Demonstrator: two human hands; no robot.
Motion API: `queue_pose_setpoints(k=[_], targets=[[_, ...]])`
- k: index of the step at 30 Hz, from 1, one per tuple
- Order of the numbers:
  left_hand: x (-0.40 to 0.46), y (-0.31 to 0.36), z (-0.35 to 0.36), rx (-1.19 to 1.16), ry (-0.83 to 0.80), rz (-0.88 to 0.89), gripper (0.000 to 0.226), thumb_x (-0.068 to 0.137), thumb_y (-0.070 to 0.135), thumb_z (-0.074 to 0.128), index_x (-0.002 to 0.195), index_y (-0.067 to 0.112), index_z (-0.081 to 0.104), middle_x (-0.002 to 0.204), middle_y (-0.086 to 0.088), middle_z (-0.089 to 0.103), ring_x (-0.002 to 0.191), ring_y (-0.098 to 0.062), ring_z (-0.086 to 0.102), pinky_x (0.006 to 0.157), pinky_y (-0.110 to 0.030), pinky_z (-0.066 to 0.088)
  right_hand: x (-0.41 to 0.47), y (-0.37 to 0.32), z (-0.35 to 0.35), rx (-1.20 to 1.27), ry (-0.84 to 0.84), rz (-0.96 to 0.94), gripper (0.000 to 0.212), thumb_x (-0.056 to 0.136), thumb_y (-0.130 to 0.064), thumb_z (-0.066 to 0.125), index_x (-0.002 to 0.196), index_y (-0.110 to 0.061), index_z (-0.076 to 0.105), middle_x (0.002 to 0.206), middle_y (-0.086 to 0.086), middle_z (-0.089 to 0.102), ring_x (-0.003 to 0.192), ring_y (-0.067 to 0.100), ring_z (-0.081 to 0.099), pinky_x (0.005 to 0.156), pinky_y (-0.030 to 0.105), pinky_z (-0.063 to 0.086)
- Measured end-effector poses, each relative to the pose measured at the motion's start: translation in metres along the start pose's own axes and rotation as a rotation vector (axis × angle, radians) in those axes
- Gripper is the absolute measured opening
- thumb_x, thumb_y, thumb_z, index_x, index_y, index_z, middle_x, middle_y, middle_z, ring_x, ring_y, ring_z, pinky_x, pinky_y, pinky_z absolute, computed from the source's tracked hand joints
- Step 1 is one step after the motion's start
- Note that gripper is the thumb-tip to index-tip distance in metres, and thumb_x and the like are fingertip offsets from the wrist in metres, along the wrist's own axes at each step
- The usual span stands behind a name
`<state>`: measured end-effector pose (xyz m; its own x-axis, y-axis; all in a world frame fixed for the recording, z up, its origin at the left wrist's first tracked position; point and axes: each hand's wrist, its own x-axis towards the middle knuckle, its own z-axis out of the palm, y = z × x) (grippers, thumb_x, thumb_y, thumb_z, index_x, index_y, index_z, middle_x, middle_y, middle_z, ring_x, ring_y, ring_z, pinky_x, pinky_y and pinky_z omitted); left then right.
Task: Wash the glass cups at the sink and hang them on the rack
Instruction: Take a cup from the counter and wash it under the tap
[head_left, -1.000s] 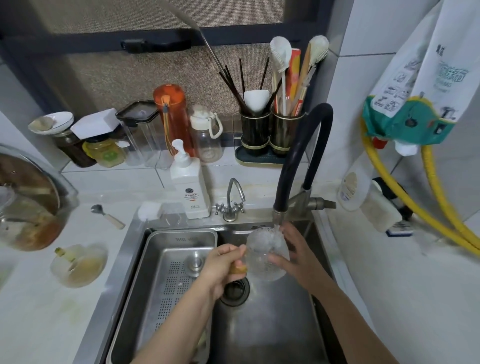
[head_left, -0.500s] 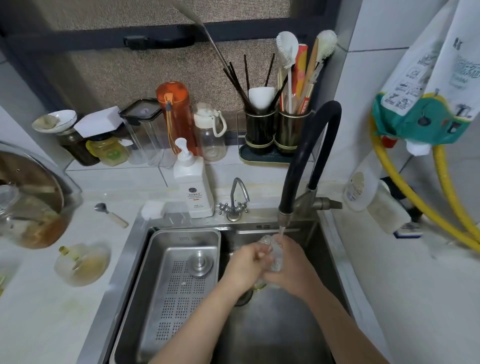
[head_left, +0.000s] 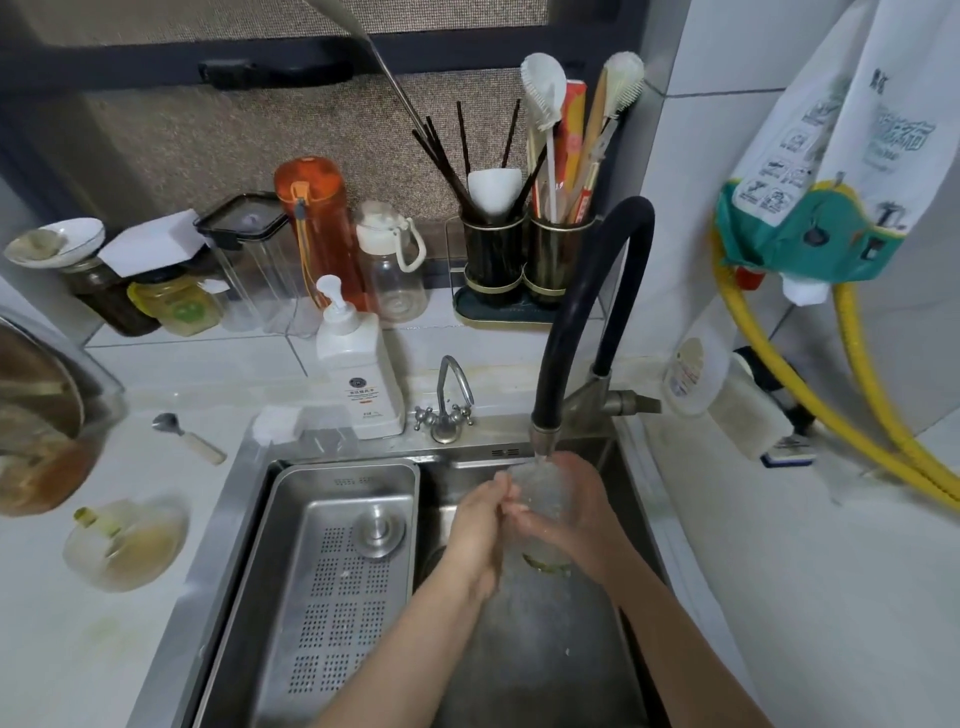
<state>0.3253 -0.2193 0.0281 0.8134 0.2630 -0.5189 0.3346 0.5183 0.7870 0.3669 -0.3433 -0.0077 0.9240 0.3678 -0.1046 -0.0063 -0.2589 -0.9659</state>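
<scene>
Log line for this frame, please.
phase: rinsing | left hand + right hand: gripping glass cup | under black faucet | rack: unseen

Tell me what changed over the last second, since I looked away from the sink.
The hands closed in: the left hand, which held the glass cup at its side, now presses against it, and the right hand wraps it from the right. The cup's round body, plainly shown before, is mostly covered. It stays under the black faucet, over the sink.
</scene>
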Motion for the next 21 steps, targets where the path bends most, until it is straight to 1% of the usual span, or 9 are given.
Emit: queue_pose_setpoints(k=[2,4,7,10,12,15,16,18,21], targets=[[0.006,0.007,0.003,0.097,0.054,-0.027,0.036,0.099,0.025,0.046,0.068,0.01,0.056,0.051,-0.004,0.057,0.043,-0.014,0.053,0.045,-0.02,0.045,0.002,0.002,-0.002,-0.077,0.006,-0.052,0.079,0.057,-0.042,0.089,0.123,-0.022,0.049,0.12,0.005,0.052,0.113,0.014,0.057,0.098,0.032,0.048],[0.012,0.014,0.005,0.145,0.036,-0.084,0.03,0.099,0.019,0.047,0.074,0.008,0.059,0.051,-0.002,0.057,0.039,-0.012,0.051,0.041,-0.021,0.043,0.0,0.001,-0.005,-0.159,-0.014,-0.125,0.08,0.056,-0.052,0.085,0.123,-0.03,0.048,0.122,0.0,0.05,0.117,0.017,0.053,0.1,0.037,0.045],[0.017,0.021,0.004,0.078,0.053,-0.169,0.028,0.1,0.012,0.044,0.074,0.008,0.055,0.046,0.002,0.053,0.032,-0.008,0.042,0.037,-0.02,0.035,0.0,-0.004,-0.006,-0.153,-0.06,-0.154,0.082,0.059,-0.049,0.083,0.129,-0.04,0.043,0.128,-0.005,0.046,0.122,0.012,0.049,0.102,0.037,0.043],[0.021,0.019,0.0,0.02,0.077,-0.144,0.032,0.101,0.014,0.041,0.071,0.011,0.05,0.041,0.004,0.048,0.033,-0.007,0.036,0.043,-0.022,0.032,-0.003,-0.021,-0.002,-0.035,-0.078,-0.125,0.068,0.064,-0.048,0.076,0.125,-0.044,0.047,0.129,-0.009,0.048,0.119,-0.004,0.047,0.097,0.014,0.039],[0.023,0.017,-0.008,-0.017,0.082,-0.14,0.031,0.101,0.014,0.04,0.072,0.01,0.05,0.04,0.005,0.047,0.03,-0.005,0.035,0.038,-0.018,0.03,-0.001,-0.02,-0.003,0.022,-0.113,-0.092,0.059,0.07,-0.039,0.077,0.123,-0.041,0.051,0.126,-0.009,0.053,0.113,-0.008,0.051,0.087,0.006,0.041],[0.026,0.014,-0.026,-0.049,0.037,-0.165,0.019,0.101,0.018,0.042,0.091,0.007,0.055,0.045,0.004,0.049,0.031,-0.004,0.039,0.031,-0.013,0.031,0.0,-0.016,-0.004,0.102,-0.202,0.017,0.068,0.074,-0.044,0.076,0.133,-0.043,0.042,0.131,-0.018,0.054,0.119,-0.001,0.053,0.096,0.024,0.044],[0.025,0.014,-0.029,-0.049,0.017,-0.162,0.016,0.1,0.019,0.044,0.096,0.008,0.055,0.049,0.003,0.052,0.034,-0.004,0.042,0.033,-0.014,0.034,0.001,-0.016,-0.004,0.09,-0.213,0.057,0.072,0.071,-0.051,0.075,0.134,-0.04,0.042,0.129,-0.016,0.056,0.119,0.002,0.055,0.1,0.032,0.044],[0.023,0.01,-0.03,-0.019,0.007,-0.108,0.014,0.099,0.021,0.048,0.101,0.012,0.057,0.065,-0.003,0.062,0.049,-0.01,0.054,0.048,-0.02,0.046,0.003,-0.015,-0.003,0.062,-0.211,0.08,0.063,0.068,-0.055,0.073,0.122,-0.03,0.052,0.116,-0.014,0.064,0.11,0.003,0.061,0.098,0.034,0.046],[0.013,0.002,-0.023,0.119,-0.015,0.049,0.03,0.091,0.039,0.059,0.114,0.021,0.06,0.111,-0.007,0.067,0.099,-0.019,0.064,0.09,-0.033,0.05,0.004,-0.015,0.002,0.103,-0.154,0.077,0.046,0.074,-0.055,0.07,0.111,-0.03,0.059,0.103,-0.009,0.067,0.101,0.009,0.065,0.095,0.039,0.049]])
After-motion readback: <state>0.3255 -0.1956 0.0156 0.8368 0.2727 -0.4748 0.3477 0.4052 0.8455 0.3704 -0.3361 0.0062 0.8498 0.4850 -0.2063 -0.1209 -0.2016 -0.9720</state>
